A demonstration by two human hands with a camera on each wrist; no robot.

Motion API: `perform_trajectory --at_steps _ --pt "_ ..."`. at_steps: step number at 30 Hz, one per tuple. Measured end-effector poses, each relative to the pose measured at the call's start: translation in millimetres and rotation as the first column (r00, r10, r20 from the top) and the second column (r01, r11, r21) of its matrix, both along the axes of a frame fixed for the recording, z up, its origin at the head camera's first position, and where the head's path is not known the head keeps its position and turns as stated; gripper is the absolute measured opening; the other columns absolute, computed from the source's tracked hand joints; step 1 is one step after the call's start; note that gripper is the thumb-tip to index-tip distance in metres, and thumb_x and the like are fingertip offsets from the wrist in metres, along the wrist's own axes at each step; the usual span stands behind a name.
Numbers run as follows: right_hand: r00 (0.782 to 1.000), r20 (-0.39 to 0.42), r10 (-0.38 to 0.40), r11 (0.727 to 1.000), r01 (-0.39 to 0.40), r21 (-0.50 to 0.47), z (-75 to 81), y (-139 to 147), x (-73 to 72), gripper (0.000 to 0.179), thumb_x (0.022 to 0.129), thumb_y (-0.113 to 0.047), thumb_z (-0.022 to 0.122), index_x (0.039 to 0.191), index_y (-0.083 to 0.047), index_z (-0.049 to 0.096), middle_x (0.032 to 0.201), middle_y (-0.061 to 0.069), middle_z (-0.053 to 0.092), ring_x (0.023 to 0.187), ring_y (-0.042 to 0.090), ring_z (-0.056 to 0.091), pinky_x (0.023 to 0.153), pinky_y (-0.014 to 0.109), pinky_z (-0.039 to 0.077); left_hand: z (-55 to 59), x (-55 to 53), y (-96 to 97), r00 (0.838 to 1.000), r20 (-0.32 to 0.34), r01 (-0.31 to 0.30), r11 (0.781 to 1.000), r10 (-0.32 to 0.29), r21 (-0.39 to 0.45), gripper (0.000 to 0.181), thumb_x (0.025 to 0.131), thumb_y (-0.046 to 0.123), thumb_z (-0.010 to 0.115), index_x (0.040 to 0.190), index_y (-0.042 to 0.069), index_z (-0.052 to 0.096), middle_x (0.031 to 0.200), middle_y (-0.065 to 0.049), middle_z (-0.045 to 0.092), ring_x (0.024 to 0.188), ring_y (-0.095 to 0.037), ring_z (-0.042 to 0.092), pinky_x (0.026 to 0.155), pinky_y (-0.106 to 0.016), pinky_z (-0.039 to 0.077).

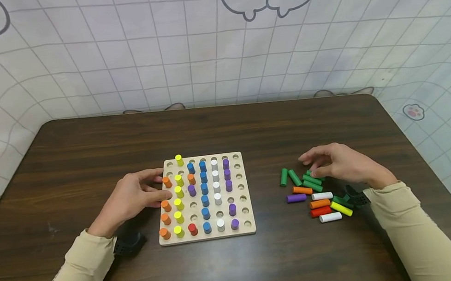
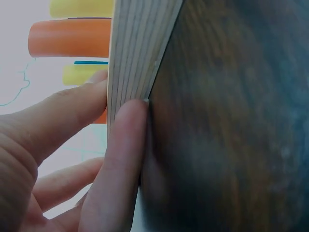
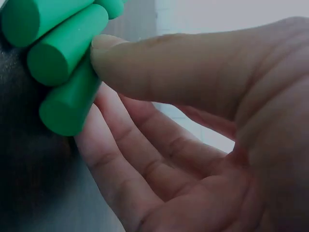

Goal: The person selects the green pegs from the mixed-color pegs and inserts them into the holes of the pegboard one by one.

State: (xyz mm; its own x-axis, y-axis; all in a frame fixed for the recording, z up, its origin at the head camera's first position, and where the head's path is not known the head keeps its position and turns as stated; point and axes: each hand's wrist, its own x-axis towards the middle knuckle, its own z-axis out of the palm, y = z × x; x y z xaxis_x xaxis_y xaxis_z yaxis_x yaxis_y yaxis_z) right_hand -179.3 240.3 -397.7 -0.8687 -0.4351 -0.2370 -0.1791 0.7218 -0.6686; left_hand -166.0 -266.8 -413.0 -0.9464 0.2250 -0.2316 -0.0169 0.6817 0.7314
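Observation:
A square wooden pegboard [image 1: 228, 235] lies left of centre, with columns of orange, yellow, blue, white and purple pegs upright in it and a red peg [image 1: 193, 229] at the front. My left hand [image 1: 129, 195] grips its left edge; in the left wrist view the thumb lies over the top face and a finger presses the layered side [image 2: 137, 48]. At a pile of loose pegs on the right, my right hand [image 1: 338, 162] pinches a green peg [image 3: 72, 101] between thumb and fingers. Other green pegs [image 3: 70, 43] lie against it. That peg is mostly hidden by the hand in the head view.
Loose pegs lie on the dark wooden table [image 1: 273, 265]: purple [image 1: 296, 198], orange [image 1: 302, 190], white [image 1: 330, 217], red [image 1: 321, 212], yellow [image 1: 341, 209] and several green. One green peg [image 1: 283, 177] lies at the pile's left. A patterned curtain [image 1: 198, 46] hangs behind the table.

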Motion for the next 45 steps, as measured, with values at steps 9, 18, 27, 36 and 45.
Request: perform_trajectory --at_steps 9,18,27,36,45 --pt "1.000 -0.002 -0.004 0.999 0.004 0.054 1.7 0.7 0.0 0.032 0.097 -0.015 0.072 0.129 -0.010 0.071 0.121 0.010 0.075 0.100 0.015 0.072 0.081 0.022 0.059 -1.7 -0.7 -1.0 0.999 0.047 -0.018 0.999 0.016 0.044 0.076 0.086 0.029 0.085 0.150 0.003 0.052 0.136 -0.020 0.063 0.094 -0.017 0.073 0.076 -0.026 0.066" --pt "1.000 -0.009 -0.006 0.997 0.007 0.075 1.1 0.3 -0.7 0.026 0.095 -0.016 0.075 0.121 -0.013 0.076 0.117 0.007 0.078 0.094 0.011 0.072 0.079 0.022 0.059 -1.5 -1.4 -1.1 0.999 0.045 -0.012 0.999 0.010 0.050 0.075 0.087 0.027 0.085 0.150 0.003 0.051 0.136 -0.021 0.062 0.095 -0.019 0.072 0.076 -0.028 0.066" --pt "0.998 0.003 -0.065 0.991 0.064 0.119 3.6 -0.1 -1.5 0.027 0.093 -0.024 0.077 0.118 -0.013 0.078 0.111 0.004 0.080 0.093 0.012 0.072 0.084 0.032 0.060 0.1 -1.6 0.3 0.998 0.065 -0.025 0.998 0.021 0.049 0.076 0.087 0.026 0.085 0.150 0.003 0.051 0.137 -0.021 0.061 0.094 -0.019 0.070 0.076 -0.027 0.066" --pt "0.998 0.016 -0.062 0.992 0.060 0.114 4.3 0.0 0.5 0.027 0.093 -0.029 0.078 0.116 -0.014 0.079 0.114 0.005 0.079 0.097 0.013 0.071 0.087 0.037 0.061 -0.9 -2.4 0.2 0.997 0.078 -0.024 0.997 0.019 0.068 0.076 0.087 0.025 0.085 0.151 0.003 0.050 0.137 -0.022 0.060 0.095 -0.020 0.070 0.076 -0.028 0.066" --pt "0.998 -0.016 -0.058 0.993 0.060 0.103 4.4 1.7 -0.3 0.024 0.095 -0.028 0.076 0.116 -0.016 0.079 0.113 0.003 0.079 0.099 0.014 0.070 0.083 0.030 0.058 -1.4 -2.7 0.1 0.996 0.083 -0.022 0.997 0.016 0.068 0.076 0.087 0.025 0.085 0.151 0.003 0.050 0.138 -0.022 0.060 0.094 -0.019 0.070 0.076 -0.029 0.066"
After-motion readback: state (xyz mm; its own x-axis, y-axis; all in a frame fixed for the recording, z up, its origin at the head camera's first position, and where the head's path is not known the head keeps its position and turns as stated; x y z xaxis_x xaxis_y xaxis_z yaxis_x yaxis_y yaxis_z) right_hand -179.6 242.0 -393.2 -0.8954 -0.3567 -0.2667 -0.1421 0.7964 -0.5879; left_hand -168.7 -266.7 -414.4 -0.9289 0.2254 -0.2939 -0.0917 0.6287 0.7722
